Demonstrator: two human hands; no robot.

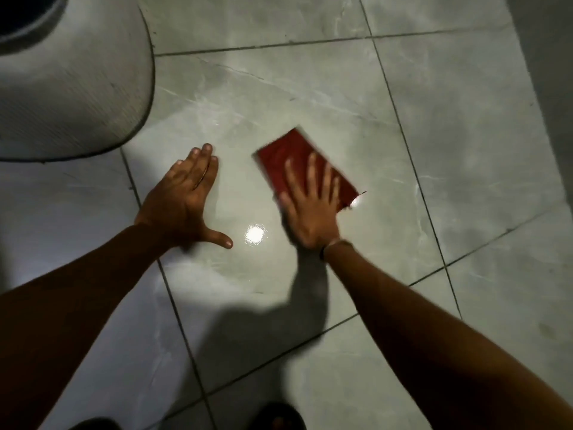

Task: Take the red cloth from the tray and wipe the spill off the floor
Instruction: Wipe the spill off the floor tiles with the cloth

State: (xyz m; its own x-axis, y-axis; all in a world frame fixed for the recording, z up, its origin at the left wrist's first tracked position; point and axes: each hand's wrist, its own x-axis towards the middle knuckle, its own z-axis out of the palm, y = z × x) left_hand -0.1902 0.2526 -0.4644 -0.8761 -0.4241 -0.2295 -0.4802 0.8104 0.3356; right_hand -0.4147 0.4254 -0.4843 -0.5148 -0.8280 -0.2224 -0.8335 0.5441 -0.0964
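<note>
Right hand [310, 212] flat on red cloth [297, 156]; no writing legible.

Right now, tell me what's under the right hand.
The right hand lies flat, fingers spread, on a folded red cloth pressed to the grey tiled floor. Whether any spill remains beneath the cloth cannot be seen: cloth and hand cover that patch.

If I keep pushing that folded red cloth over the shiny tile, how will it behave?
The red cloth lies flat and folded under the right hand, so it probably slides easily on the glossy floor. It looks thin, so likely light and floppy. Its frayed corner may drag.
</note>
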